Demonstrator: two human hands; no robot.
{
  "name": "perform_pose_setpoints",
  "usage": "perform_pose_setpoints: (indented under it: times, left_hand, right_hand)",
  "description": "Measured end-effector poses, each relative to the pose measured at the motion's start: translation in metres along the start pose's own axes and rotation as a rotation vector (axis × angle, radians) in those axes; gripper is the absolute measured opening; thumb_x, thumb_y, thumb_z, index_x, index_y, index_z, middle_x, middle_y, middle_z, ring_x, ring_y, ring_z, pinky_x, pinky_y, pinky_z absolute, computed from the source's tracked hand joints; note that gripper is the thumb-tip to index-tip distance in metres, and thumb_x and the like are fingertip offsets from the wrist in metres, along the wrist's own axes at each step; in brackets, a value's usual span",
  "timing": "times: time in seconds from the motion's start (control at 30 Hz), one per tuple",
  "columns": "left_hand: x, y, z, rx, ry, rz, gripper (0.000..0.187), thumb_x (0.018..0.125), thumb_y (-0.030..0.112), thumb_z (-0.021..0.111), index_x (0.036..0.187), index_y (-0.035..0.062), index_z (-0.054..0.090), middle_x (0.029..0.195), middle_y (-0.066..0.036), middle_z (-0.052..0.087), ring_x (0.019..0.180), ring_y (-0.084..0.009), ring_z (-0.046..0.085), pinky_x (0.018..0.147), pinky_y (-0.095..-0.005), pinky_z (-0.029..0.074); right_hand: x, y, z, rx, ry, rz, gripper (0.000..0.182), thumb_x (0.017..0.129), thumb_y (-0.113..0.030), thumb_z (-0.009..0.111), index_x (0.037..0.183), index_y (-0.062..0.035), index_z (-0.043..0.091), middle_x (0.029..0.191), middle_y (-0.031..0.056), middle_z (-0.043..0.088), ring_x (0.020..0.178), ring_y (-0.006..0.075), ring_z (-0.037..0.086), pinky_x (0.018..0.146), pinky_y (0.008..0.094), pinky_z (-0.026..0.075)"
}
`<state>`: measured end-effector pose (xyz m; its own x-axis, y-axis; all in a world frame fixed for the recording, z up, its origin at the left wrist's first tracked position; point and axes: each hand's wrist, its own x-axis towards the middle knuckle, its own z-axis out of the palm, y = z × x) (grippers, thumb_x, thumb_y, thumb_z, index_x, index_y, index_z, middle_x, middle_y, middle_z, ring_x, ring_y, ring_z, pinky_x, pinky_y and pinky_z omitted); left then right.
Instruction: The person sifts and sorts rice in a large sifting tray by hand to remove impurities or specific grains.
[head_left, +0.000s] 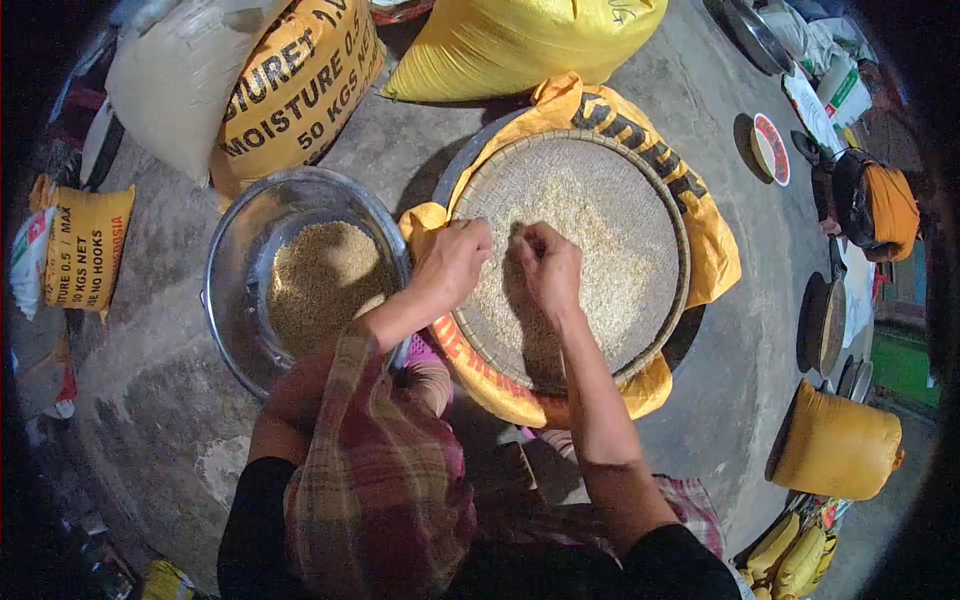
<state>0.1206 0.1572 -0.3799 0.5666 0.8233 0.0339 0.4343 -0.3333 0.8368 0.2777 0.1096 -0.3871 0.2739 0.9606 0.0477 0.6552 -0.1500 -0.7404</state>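
Observation:
A round woven tray [684, 290] is in front of me, with pale husked-looking grain [610, 270] spread over it. My right hand [550, 268] is above the grain, its thumb and fingers pinched together. A small dark spot shows at those fingertips, too small to name. Over the tray's left edge is my left hand [460, 260], fingers curled closed; whatever they hold, if anything, is hidden. Beneath the tray lies a yellow printed sack [715, 250]. To the left, partly behind my left forearm, a metal basin [235, 270] contains browner grain [325, 275].
Full sacks, one orange printed [300, 90] and one yellow [510, 50], stand beyond the basin and tray. Another printed sack [90, 245] is at far left. A tan sack [840, 440] sits right. Another person [880, 205] is at the right edge, near a small bowl [770, 148].

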Motion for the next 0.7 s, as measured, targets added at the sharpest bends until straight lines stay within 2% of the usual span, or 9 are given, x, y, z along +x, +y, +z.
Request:
perform_pose_setpoints:
  times: [0.07, 0.1, 0.2, 0.27, 0.37, 0.5, 0.57, 0.6, 0.7]
  left_hand:
    - [0.007, -0.003, -0.008, 0.004, 0.031, 0.065, 0.008, 0.073, -0.004, 0.057, 0.077, 0.0005, 0.052, 0.076, -0.016, 0.055, 0.075, -0.0348, 0.056, 0.066, -0.0423, 0.043]
    - [0.008, -0.004, -0.01, 0.004, 0.053, 0.12, 0.009, 0.072, -0.006, 0.056, 0.078, 0.0002, 0.053, 0.074, -0.017, 0.056, 0.073, -0.0355, 0.057, 0.064, -0.0425, 0.044]
    - [0.012, -0.001, -0.015, 0.172, 0.043, 0.072, 0.01, 0.072, -0.003, 0.059, 0.08, 0.0015, 0.056, 0.076, -0.015, 0.057, 0.075, -0.0333, 0.057, 0.066, -0.0412, 0.045]
    - [0.011, -0.002, -0.011, 0.259, 0.031, 0.042, 0.012, 0.07, -0.003, 0.061, 0.081, 0.0025, 0.058, 0.077, -0.013, 0.058, 0.076, -0.0314, 0.058, 0.067, -0.0394, 0.045]
    - [0.007, -0.007, -0.004, 0.459, 0.009, 0.181, 0.013, 0.07, 0.002, 0.064, 0.082, 0.0038, 0.06, 0.077, -0.013, 0.058, 0.079, -0.0302, 0.058, 0.072, -0.0406, 0.044]
    - [0.01, -0.006, -0.003, 0.522, 0.013, 0.144, 0.015, 0.067, 0.007, 0.068, 0.08, 0.0026, 0.061, 0.083, -0.013, 0.056, 0.084, -0.0303, 0.055, 0.073, -0.0397, 0.043]
    - [0.008, -0.006, -0.004, 0.599, 0.054, 0.147, 0.016, 0.067, 0.008, 0.069, 0.079, 0.002, 0.061, 0.084, -0.012, 0.054, 0.086, -0.0301, 0.053, 0.073, -0.0389, 0.043]
    - [0.007, -0.002, -0.004, 0.6, 0.056, 0.146, 0.012, 0.066, 0.006, 0.066, 0.076, 0.0001, 0.061, 0.085, -0.013, 0.053, 0.088, -0.0297, 0.052, 0.074, -0.0394, 0.043]
    - [0.006, 0.0, -0.001, 0.623, 0.058, 0.134, 0.008, 0.067, 0.005, 0.061, 0.072, -0.0011, 0.062, 0.087, -0.013, 0.051, 0.09, -0.0285, 0.05, 0.075, -0.0391, 0.043]
  right_hand:
    - [-0.012, -0.007, -0.013, 0.16, 0.025, 0.178, 0.008, 0.08, -0.009, 0.062, 0.083, -0.0011, 0.062, 0.068, 0.0135, 0.062, 0.058, 0.0188, 0.059, 0.057, 0.0305, 0.046]
    - [-0.018, -0.001, -0.015, 0.161, 0.021, 0.182, 0.008, 0.08, -0.009, 0.062, 0.083, -0.0011, 0.062, 0.068, 0.0135, 0.062, 0.058, 0.0188, 0.059, 0.057, 0.0305, 0.046]
    - [-0.032, 0.017, -0.016, 0.347, 0.069, 0.213, 0.009, 0.081, -0.01, 0.065, 0.083, -0.0015, 0.064, 0.063, 0.0025, 0.061, 0.057, 0.0049, 0.05, 0.053, 0.0229, 0.042]
    - [-0.039, 0.018, -0.02, 0.358, 0.045, 0.253, 0.008, 0.081, -0.009, 0.064, 0.083, -0.0012, 0.064, 0.063, 0.002, 0.06, 0.057, 0.0049, 0.05, 0.054, 0.0227, 0.043]
    - [-0.048, 0.019, -0.021, 0.396, 0.002, 0.302, 0.007, 0.081, -0.007, 0.062, 0.085, -0.0013, 0.064, 0.064, 0.0008, 0.06, 0.059, 0.0046, 0.05, 0.056, 0.0223, 0.043]
    - [-0.052, 0.017, -0.021, 0.373, -0.001, 0.295, 0.009, 0.083, -0.007, 0.059, 0.089, -0.0007, 0.063, 0.067, 0.006, 0.063, 0.06, 0.0096, 0.056, 0.058, 0.0253, 0.045]
    - [-0.045, -0.003, -0.028, 0.153, -0.03, 0.261, 0.01, 0.083, -0.008, 0.059, 0.088, -0.0003, 0.062, 0.071, 0.0138, 0.064, 0.062, 0.0176, 0.062, 0.06, 0.0286, 0.047]
    - [-0.042, -0.009, -0.027, 0.12, -0.023, 0.229, 0.01, 0.083, -0.009, 0.06, 0.088, -0.0006, 0.061, 0.075, 0.0193, 0.063, 0.065, 0.0266, 0.064, 0.061, 0.033, 0.048]
    - [-0.028, -0.009, -0.009, 0.076, 0.043, 0.063, 0.011, 0.082, -0.009, 0.06, 0.088, -0.001, 0.061, 0.076, 0.0195, 0.063, 0.068, 0.0327, 0.063, 0.062, 0.0368, 0.049]
